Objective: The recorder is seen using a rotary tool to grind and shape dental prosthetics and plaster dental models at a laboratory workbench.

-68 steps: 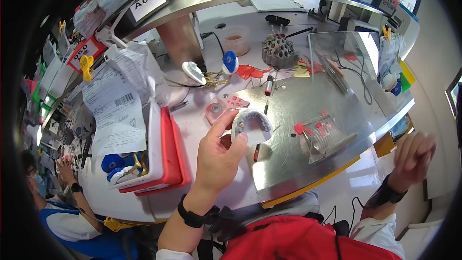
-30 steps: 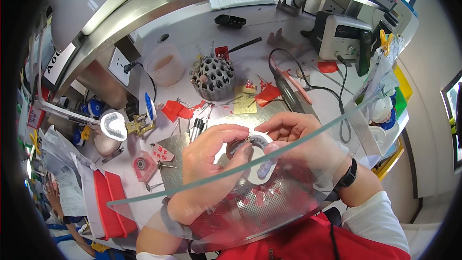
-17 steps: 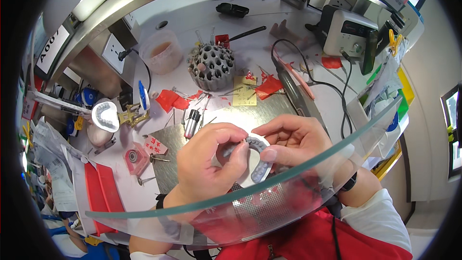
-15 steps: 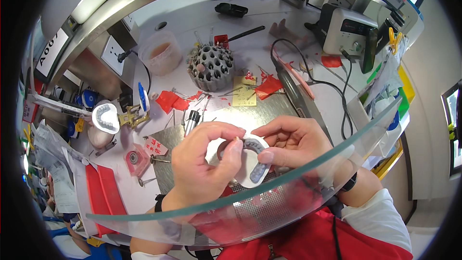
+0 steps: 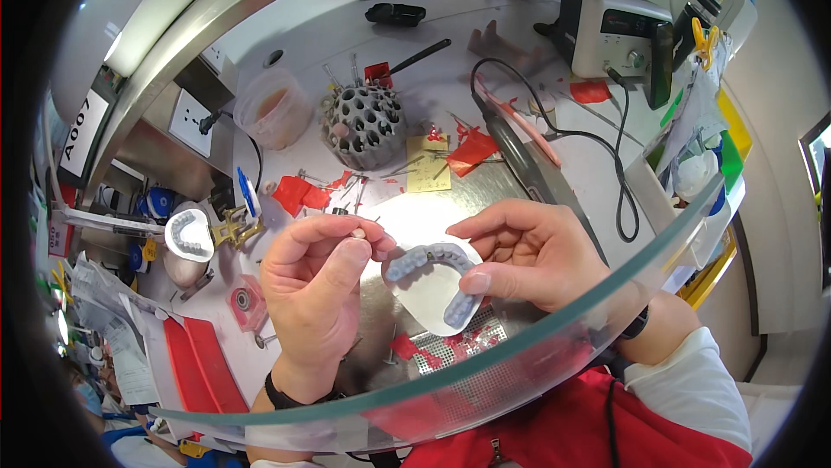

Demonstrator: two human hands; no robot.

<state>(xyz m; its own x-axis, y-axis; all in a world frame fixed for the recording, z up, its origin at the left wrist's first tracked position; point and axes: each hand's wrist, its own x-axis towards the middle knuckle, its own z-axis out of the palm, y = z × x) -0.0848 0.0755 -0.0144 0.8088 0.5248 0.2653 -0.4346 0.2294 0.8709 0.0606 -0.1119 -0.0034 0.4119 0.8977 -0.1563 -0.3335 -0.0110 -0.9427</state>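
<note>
My right hand grips the edge of a dental model, a white base with a horseshoe row of grey-blue teeth. Its thumb rests near the right-hand teeth, the fingers behind. To the left of the model my left hand is closed in a pinch. Between its thumb and forefinger shows a small pale piece shaped like a tooth crown, partly hidden by the fingertips. A gap shows in the front of the tooth row. Below the model lies a perforated metal grid with red scraps.
A curved glass shield crosses in front of my forearms. Behind the hands stand a grey holder full of holes, a plastic cup and a control box with a corded handpiece. At left, another dental model sits on a brass-coloured articulator.
My left hand has drawn away to the left from the model, carrying the small pale piece. More of the tooth row now shows. The right hand still holds the model.
</note>
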